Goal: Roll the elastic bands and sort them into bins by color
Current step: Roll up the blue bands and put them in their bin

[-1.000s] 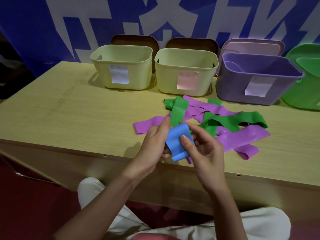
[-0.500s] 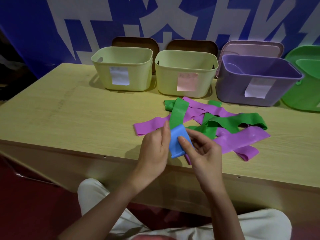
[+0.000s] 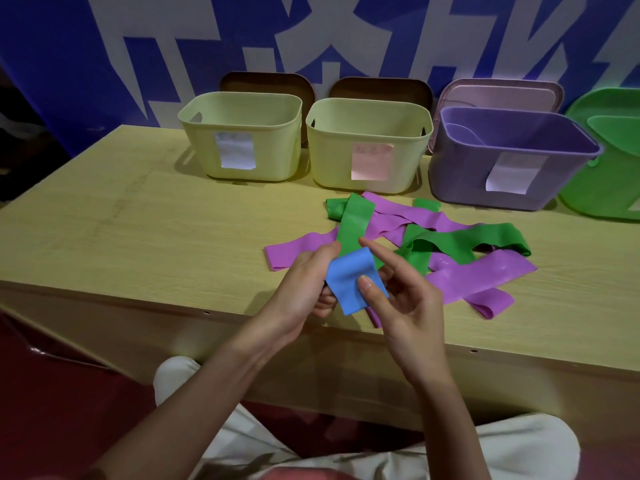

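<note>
Item: blue band [image 3: 353, 284], one, held above the near edge of the counter [image 3: 145, 237], partly rolled or folded over on itself. The left hand [image 3: 304, 289] gripped its left side, fingers curled behind it and thumb at its upper edge. The right hand [image 3: 398, 303] pinched its lower right part with the thumb on the front face, while the forefinger was raised clear of it. No bin yet held it.

Handling, by judgement: thin, soft and limp, very light, stretchy, with a smooth face that could slip and spring open once let go. Best taken by the short end, pinched flat across its width, and wound tight with a thumb kept on the roll.

Loose stock on the counter, just beyond the hands: a tangled heap of green bands [image 3: 453, 242] and purple bands [image 3: 485, 273], overlapping. About three green and three or four purple appeared; the crossings prevented a sure count.

Bins along the far edge, each with a paper label whose writing could not be read: two pale yellow bins [image 3: 242, 109] [image 3: 367, 116], one purple bin [image 3: 460, 168], and one green bin [image 3: 595, 188] cut by the frame. None showed any bands inside.

Lids standing behind the bins: two brown lids [image 3: 266, 83] [image 3: 381, 88], one pink lid [image 3: 498, 93].
</note>
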Motion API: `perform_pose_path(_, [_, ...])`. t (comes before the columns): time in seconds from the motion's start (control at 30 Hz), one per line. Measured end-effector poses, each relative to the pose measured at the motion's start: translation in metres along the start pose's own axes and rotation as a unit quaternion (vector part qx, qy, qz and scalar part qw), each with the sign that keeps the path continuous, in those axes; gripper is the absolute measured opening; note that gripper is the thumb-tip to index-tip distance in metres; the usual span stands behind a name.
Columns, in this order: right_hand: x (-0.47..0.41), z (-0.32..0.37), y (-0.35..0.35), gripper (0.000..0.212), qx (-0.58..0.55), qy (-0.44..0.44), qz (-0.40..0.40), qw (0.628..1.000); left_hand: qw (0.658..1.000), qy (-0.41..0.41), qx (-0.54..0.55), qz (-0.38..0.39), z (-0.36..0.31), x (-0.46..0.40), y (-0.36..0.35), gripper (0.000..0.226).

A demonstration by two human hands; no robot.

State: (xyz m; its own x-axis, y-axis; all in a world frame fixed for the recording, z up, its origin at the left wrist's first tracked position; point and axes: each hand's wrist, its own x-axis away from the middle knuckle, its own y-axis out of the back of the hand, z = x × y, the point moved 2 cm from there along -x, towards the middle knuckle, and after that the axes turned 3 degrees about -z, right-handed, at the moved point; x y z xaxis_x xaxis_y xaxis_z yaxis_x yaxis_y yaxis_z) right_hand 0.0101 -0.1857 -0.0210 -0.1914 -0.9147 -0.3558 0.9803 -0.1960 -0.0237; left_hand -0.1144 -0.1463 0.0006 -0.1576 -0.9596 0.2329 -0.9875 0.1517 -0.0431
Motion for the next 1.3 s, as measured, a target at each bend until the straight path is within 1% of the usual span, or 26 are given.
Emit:
perform_pose_path(0.17, [0.001, -0.006, 0.003, 0.031, 0.035, -0.01, -0.007, 0.999, 0.994, 0.079, -0.002, 0.074, 0.012, -0.003, 0.003, 0.044])
perform_pose_path(0.23, [0.0, -0.006, 0.004, 0.029, 0.051, -0.004, 0.001, 0.999, 0.992, 0.095, -0.019, 0.08, 0.016, -0.004, 0.004, 0.041])
perform_pose_path(0.27, [0.0, -0.005, 0.004, 0.028, 0.055, -0.004, 0.004, 0.998, 0.993, 0.088, -0.037, 0.069, 0.017, -0.005, 0.005, 0.04])
perform_pose_path(0.33, [0.0, -0.005, 0.003, 0.026, 0.058, -0.008, 0.002, 0.998, 0.995, 0.031, -0.096, 0.021, 0.02, -0.01, 0.007, 0.044])
perform_pose_path(0.4, [0.0, -0.007, 0.004, 0.023, 0.057, -0.017, -0.007, 0.998, 0.983, -0.063, -0.168, -0.048, 0.022, -0.013, 0.013, 0.051])
perform_pose_path(0.43, [0.001, -0.009, 0.004, 0.023, 0.056, -0.022, -0.015, 0.998, 0.978, -0.104, -0.17, -0.062, 0.022, -0.013, 0.015, 0.052])
perform_pose_path(0.5, [0.001, -0.012, 0.006, 0.025, 0.055, -0.033, -0.033, 0.997, 0.976, -0.168, -0.131, -0.034, 0.023, -0.01, 0.019, 0.041])
perform_pose_path(0.6, [0.0, -0.015, 0.009, 0.027, 0.063, -0.045, -0.05, 0.996, 0.969, -0.221, -0.108, 0.015, 0.024, -0.007, 0.025, 0.014])
perform_pose_path(0.63, [-0.001, -0.015, 0.009, 0.027, 0.067, -0.045, -0.05, 0.995, 0.966, -0.233, -0.112, 0.019, 0.025, -0.007, 0.026, 0.011])
perform_pose_path(0.7, [-0.002, -0.014, 0.008, 0.027, 0.068, -0.046, -0.044, 0.996, 0.959, -0.251, -0.13, 0.014, 0.026, -0.008, 0.029, 0.021])
perform_pose_path(0.8, [-0.006, -0.013, 0.003, 0.03, 0.068, -0.051, -0.029, 0.996, 0.962, -0.239, -0.135, -0.013, 0.022, -0.01, 0.034, 0.029])
perform_pose_path(0.93, [-0.02, -0.008, 0.001, 0.029, 0.05, -0.052, 0.01, 0.997, 0.966, -0.226, -0.117, -0.036, 0.014, -0.011, 0.037, 0.03])
perform_pose_path(1.03, [-0.032, -0.003, 0.0, 0.031, 0.054, -0.032, 0.047, 0.997, 0.971, -0.212, -0.096, -0.053, 0.009, -0.012, 0.041, 0.027])
perform_pose_path(1.17, [-0.046, -0.001, -0.004, 0.029, 0.088, -0.008, 0.078, 0.993, 0.977, -0.198, -0.069, -0.039, 0.003, -0.015, 0.047, 0.026])
perform_pose_path(1.23, [-0.054, -0.002, -0.004, 0.031, 0.107, 0.004, 0.096, 0.99, 0.977, -0.193, -0.086, -0.021, -0.001, -0.016, 0.05, 0.025])
perform_pose_path(1.3, [-0.062, -0.002, -0.003, 0.036, 0.126, 0.026, 0.129, 0.983, 0.974, -0.191, -0.119, 0.008, -0.004, -0.018, 0.054, 0.023])
